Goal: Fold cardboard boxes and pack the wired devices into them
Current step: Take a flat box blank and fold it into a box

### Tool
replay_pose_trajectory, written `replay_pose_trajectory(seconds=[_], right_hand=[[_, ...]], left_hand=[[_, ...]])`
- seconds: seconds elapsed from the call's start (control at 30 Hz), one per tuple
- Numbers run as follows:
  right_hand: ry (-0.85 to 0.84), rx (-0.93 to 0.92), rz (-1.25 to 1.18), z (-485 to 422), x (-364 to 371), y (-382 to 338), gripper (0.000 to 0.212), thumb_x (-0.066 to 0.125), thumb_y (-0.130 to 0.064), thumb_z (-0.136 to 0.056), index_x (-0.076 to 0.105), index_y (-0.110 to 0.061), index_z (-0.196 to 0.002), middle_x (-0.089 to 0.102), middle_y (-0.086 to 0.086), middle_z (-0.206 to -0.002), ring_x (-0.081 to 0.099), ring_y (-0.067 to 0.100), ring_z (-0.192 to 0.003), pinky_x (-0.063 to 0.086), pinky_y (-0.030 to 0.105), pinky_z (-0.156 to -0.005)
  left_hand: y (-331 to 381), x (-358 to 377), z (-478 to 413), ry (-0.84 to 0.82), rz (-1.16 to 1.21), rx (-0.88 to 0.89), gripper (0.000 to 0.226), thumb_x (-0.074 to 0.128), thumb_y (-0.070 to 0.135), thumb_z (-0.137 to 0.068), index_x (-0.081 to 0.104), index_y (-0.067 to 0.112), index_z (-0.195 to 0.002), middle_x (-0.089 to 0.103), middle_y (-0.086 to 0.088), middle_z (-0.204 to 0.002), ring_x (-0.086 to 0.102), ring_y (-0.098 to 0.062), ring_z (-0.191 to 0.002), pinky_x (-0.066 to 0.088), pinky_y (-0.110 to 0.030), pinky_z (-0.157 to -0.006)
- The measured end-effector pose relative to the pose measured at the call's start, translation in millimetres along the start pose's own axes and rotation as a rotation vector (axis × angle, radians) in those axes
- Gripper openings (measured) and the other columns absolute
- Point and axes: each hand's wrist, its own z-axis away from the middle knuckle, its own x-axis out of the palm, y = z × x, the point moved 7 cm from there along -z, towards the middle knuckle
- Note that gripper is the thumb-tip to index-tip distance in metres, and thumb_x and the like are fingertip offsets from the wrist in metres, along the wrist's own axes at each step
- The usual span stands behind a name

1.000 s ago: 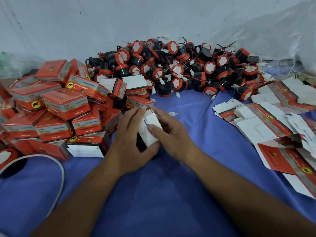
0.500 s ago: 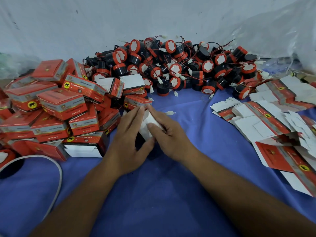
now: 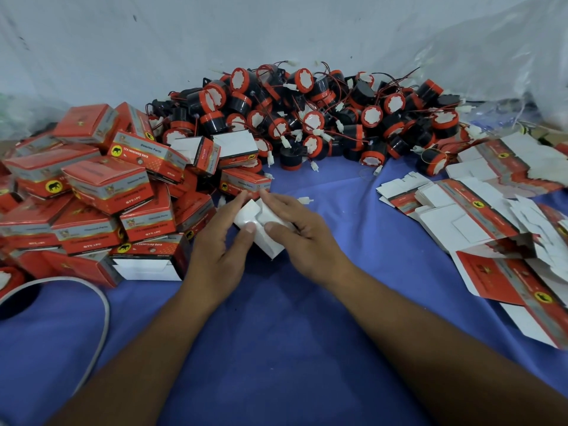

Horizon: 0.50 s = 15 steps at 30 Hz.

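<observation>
A small cardboard box (image 3: 266,239), its white inner flaps up, sits on the blue cloth between my hands. My left hand (image 3: 219,244) holds its left side, thumb pressing on a flap. My right hand (image 3: 302,233) holds the right side, thumb on the other flap. A white connector (image 3: 303,199) on a wire pokes out just behind my right hand. A heap of black and orange wired devices (image 3: 310,124) lies at the back. Flat unfolded boxes (image 3: 467,216) lie spread at the right.
Several packed red boxes (image 3: 101,192) are piled at the left, one with its white end open (image 3: 144,265). A grey cable (image 3: 101,305) curves at the lower left. Clear plastic sheeting (image 3: 491,56) hangs at the back right. Blue cloth (image 3: 276,333) covers the near table.
Both hands stay on the small box; the flaps have been pressed down further and my thumbs have come closer together on top. The view has shifted slightly.
</observation>
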Motion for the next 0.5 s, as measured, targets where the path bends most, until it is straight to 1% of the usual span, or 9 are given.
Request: replay_pose_trajectory(seconds=[0.03,0.1,0.17,0.27,0.33,0.4,0.47,0.5], right_hand=[[-0.014,-0.011,0.013,0,1,-1,0.050,0.056,-0.010,-0.099,0.047,-0.020,-0.148,0.049,-0.004,-0.147,0.044,0.007,-0.136,0.039,0.031,-0.114],[-0.031,-0.062,0.072,0,1,-4,0.049,0.055,-0.010,-0.101,0.045,-0.016,-0.149,0.045,-0.001,-0.149,0.043,0.009,-0.138,0.038,0.031,-0.114],[-0.043,-0.117,0.128,0,1,-8,0.046,0.051,-0.010,-0.104,0.044,-0.012,-0.149,0.042,0.003,-0.150,0.041,0.013,-0.139,0.038,0.029,-0.114],[-0.031,-0.161,0.199,0,-1,-13,0.044,0.049,-0.006,-0.104,0.046,-0.008,-0.148,0.038,0.009,-0.150,0.041,0.011,-0.136,0.036,0.022,-0.112],[0.001,-0.199,0.258,1,-2,-16,0.045,0.051,-0.004,-0.102,0.046,-0.005,-0.147,0.039,0.013,-0.148,0.043,0.011,-0.131,0.036,0.020,-0.110],[0.024,-0.234,0.310,2,-1,-18,0.045,0.052,-0.002,-0.101,0.047,-0.003,-0.146,0.039,0.018,-0.147,0.046,0.019,-0.131,0.039,0.028,-0.111],[0.002,-0.262,0.358,2,1,-19,0.044,0.052,-0.005,-0.102,0.046,-0.001,-0.146,0.037,0.019,-0.149,0.048,0.028,-0.129,0.039,0.041,-0.111],[-0.027,-0.261,0.367,1,2,-18,0.045,0.050,-0.009,-0.103,0.045,-0.002,-0.147,0.034,0.018,-0.151,0.048,0.030,-0.129,0.039,0.045,-0.111]], left_hand=[[-2,0,0,-0.001,0.002,-0.023,0.043,0.052,0.026,-0.097,0.044,0.032,-0.139,0.048,0.024,-0.137,0.041,0.015,-0.127,0.031,-0.005,-0.102],[-7,1,0,-0.025,0.005,-0.056,0.042,0.055,0.021,-0.101,0.045,0.034,-0.140,0.050,0.022,-0.137,0.041,0.017,-0.126,0.031,-0.003,-0.101],[-11,2,0,-0.055,0.003,-0.072,0.045,0.053,0.017,-0.102,0.046,0.031,-0.144,0.051,0.021,-0.137,0.043,0.016,-0.124,0.035,-0.004,-0.098],[-9,5,0,-0.078,-0.023,-0.045,0.048,0.051,0.017,-0.102,0.043,0.028,-0.148,0.050,0.028,-0.133,0.046,0.015,-0.122,0.037,-0.003,-0.092],[-6,5,0,-0.075,-0.042,-0.018,0.046,0.050,0.019,-0.103,0.042,0.032,-0.147,0.048,0.031,-0.134,0.045,0.015,-0.123,0.036,-0.003,-0.093],[-4,4,1,-0.053,-0.062,-0.003,0.044,0.048,0.024,-0.102,0.042,0.034,-0.145,0.052,0.029,-0.130,0.048,0.014,-0.119,0.036,-0.003,-0.093],[-4,2,1,-0.032,-0.074,-0.002,0.045,0.046,0.028,-0.101,0.044,0.027,-0.146,0.059,0.020,-0.124,0.053,0.009,-0.112,0.039,-0.006,-0.091],[-4,2,2,-0.023,-0.078,-0.001,0.045,0.047,0.028,-0.101,0.045,0.024,-0.147,0.060,0.017,-0.122,0.054,0.008,-0.111,0.040,-0.007,-0.091]])
